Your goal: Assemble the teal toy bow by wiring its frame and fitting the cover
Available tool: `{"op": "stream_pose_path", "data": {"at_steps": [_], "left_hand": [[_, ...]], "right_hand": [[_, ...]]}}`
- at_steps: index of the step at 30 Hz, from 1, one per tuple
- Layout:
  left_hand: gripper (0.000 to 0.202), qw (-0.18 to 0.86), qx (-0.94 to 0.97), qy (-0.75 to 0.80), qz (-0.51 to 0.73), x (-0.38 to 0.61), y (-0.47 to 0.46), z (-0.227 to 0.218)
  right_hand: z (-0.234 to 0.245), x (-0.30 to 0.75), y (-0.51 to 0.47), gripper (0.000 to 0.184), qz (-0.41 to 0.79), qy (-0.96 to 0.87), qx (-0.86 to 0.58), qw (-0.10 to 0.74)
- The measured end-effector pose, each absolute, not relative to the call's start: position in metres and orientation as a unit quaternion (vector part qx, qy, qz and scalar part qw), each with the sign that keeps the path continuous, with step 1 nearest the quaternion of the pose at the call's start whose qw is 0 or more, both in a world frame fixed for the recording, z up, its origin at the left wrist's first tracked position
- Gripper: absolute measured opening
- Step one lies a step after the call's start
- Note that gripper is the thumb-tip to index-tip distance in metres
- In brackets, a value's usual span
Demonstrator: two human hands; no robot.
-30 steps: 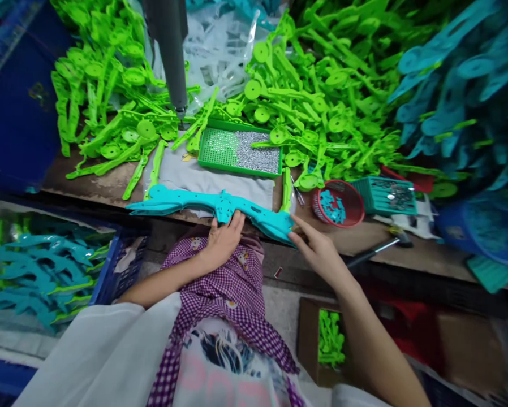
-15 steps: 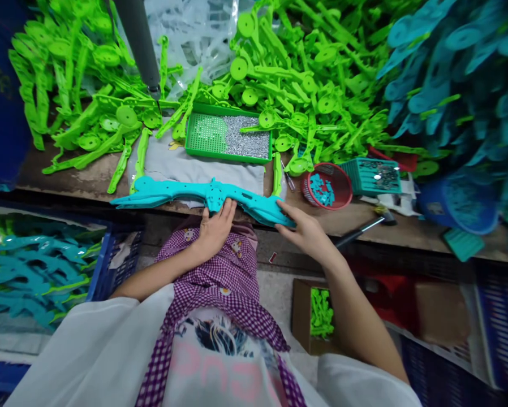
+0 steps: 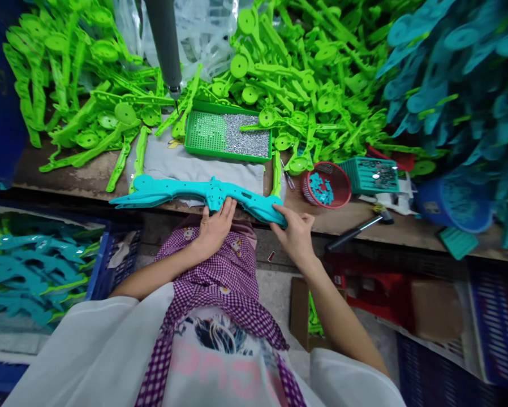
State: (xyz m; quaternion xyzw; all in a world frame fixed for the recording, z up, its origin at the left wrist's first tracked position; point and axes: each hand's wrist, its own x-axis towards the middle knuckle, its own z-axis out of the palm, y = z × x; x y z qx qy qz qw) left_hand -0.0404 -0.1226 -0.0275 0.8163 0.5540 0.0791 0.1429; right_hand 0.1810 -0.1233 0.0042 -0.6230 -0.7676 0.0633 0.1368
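A long turquoise bow-shaped plastic part (image 3: 177,189) lies across the front of the bench on a pale cloth (image 3: 232,175). At its middle, the fingers and thumb of my left hand (image 3: 215,229) close around the hub from the near edge. My right hand (image 3: 295,232) pinches the right end between thumb and fingers, the other fingers curled. Upright behind the part's two ends stand a left green piece (image 3: 141,150) and a right green piece (image 3: 276,172). Beyond the cloth sits a green tray (image 3: 190,148) of small silvery screws.
A dark electric screwdriver (image 3: 164,51) hangs over the bench. Green plastic parts (image 3: 322,73) pile up behind. To the right are a red basket (image 3: 343,189) of small turquoise pieces, a teal basket (image 3: 373,175) and a hammer (image 3: 356,233). A blue crate (image 3: 101,260) stands lower left.
My right hand has shifted slightly left and closed on the part's right end, its fingers now curled. The hanging screwdriver has swung right. My left hand stays at the hub.
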Motion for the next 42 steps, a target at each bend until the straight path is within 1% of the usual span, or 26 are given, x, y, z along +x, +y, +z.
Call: {"op": "stream_pose_path", "data": {"at_steps": [4,9,11,17,19,22,25,27,29,31,33,37,39,42], "left_hand": [[0.057,0.149,0.814,0.556,0.072,-0.042,-0.123,-0.023],[0.053,0.134,0.831,0.535,0.079,-0.054,-0.120,-0.024],[0.051,0.124,0.846,0.508,0.107,-0.063,-0.116,-0.030],[0.037,0.111,0.891,0.364,0.248,-0.090,-0.115,-0.045],[0.034,0.115,0.890,0.343,0.278,-0.102,-0.126,-0.039],[0.029,0.112,0.887,0.323,0.310,-0.130,-0.143,-0.017],[0.031,0.075,0.884,0.369,0.277,-0.161,-0.132,0.012],[0.037,0.066,0.873,0.441,0.199,-0.174,-0.107,0.026],[0.046,0.075,0.877,0.458,0.124,-0.179,-0.076,0.032],[0.051,0.110,0.888,0.443,0.057,-0.177,-0.051,0.032],[0.048,0.143,0.887,0.439,0.013,-0.173,-0.035,0.030],[0.041,0.179,0.875,0.450,-0.006,-0.167,-0.029,0.032],[0.038,0.191,0.874,0.447,-0.009,-0.166,-0.030,0.035],[0.037,0.205,0.872,0.443,-0.026,-0.166,-0.030,0.040]], "right_hand": [[0.015,0.179,-0.130,0.043,0.031,-0.775,-0.625,0.093],[0.012,0.179,-0.127,0.045,0.056,-0.784,-0.607,0.117],[0.012,0.180,-0.124,0.047,0.047,-0.786,-0.606,0.112],[0.016,0.178,-0.122,0.048,0.039,-0.789,-0.607,0.087],[0.017,0.178,-0.123,0.047,0.034,-0.791,-0.606,0.079],[0.021,0.178,-0.125,0.042,0.025,-0.798,-0.598,0.066],[0.034,0.174,-0.126,0.037,-0.012,-0.797,-0.602,0.044],[0.045,0.165,-0.123,0.036,-0.038,-0.795,-0.604,0.045],[0.053,0.149,-0.117,0.034,-0.035,-0.800,-0.594,0.082],[0.052,0.128,-0.113,0.031,-0.015,-0.809,-0.574,0.127],[0.041,0.107,-0.113,0.030,0.017,-0.822,-0.552,0.139],[0.003,0.077,-0.125,0.042,0.098,-0.818,-0.557,0.100],[-0.011,0.069,-0.131,0.046,0.099,-0.794,-0.593,0.089],[-0.020,0.063,-0.130,0.047,0.087,-0.765,-0.633,0.080]]}}
